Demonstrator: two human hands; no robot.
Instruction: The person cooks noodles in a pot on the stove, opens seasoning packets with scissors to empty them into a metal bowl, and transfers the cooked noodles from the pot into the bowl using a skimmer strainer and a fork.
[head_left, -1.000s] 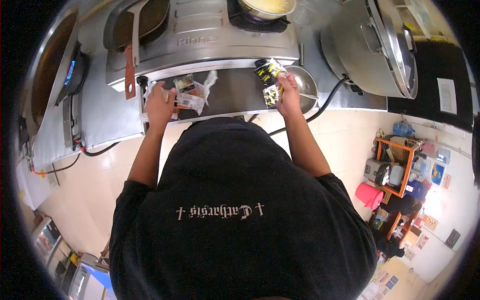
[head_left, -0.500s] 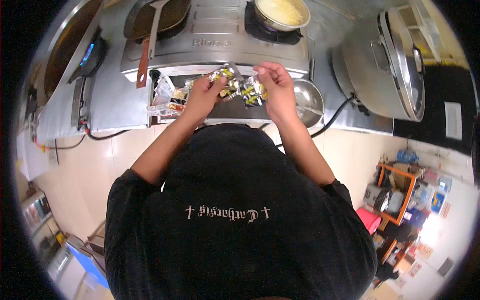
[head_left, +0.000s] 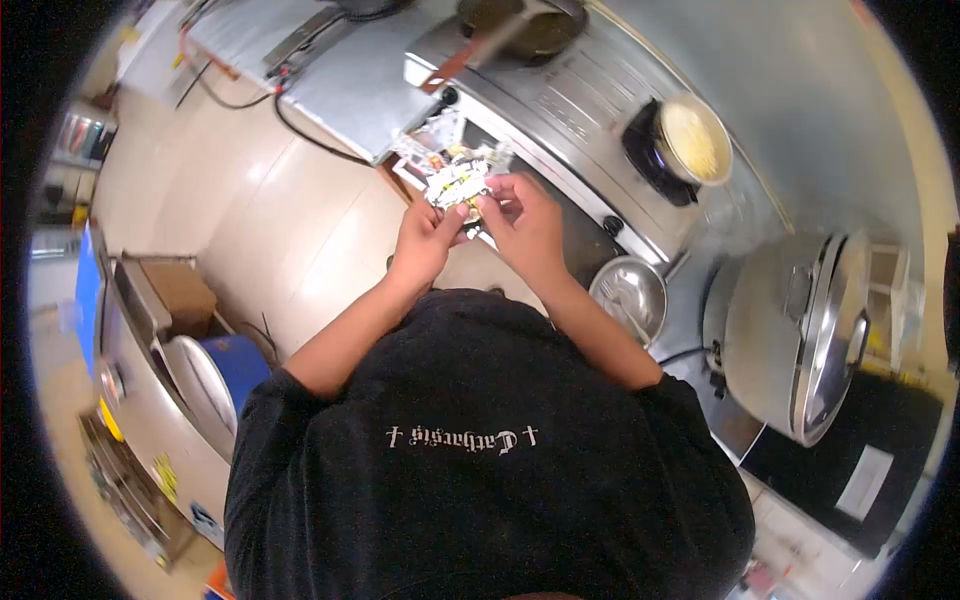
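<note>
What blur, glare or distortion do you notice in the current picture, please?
Head view: blur smears the brown-handled utensil; same head view: glare seems to wash out the held packets; head view again: fisheye distortion bows the scene, with black corners.

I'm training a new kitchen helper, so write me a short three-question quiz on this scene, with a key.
1. Which hands are on the shiny packaging?
2. True or false: in the picture, the steel bowl lies left of the large pot.
3. What sits on the black burner?
A) a kettle
B) a small pot with pale yellow contents
C) a cutting board

Key:
1. Both, the left hand and the right hand.
2. True.
3. B.
</note>
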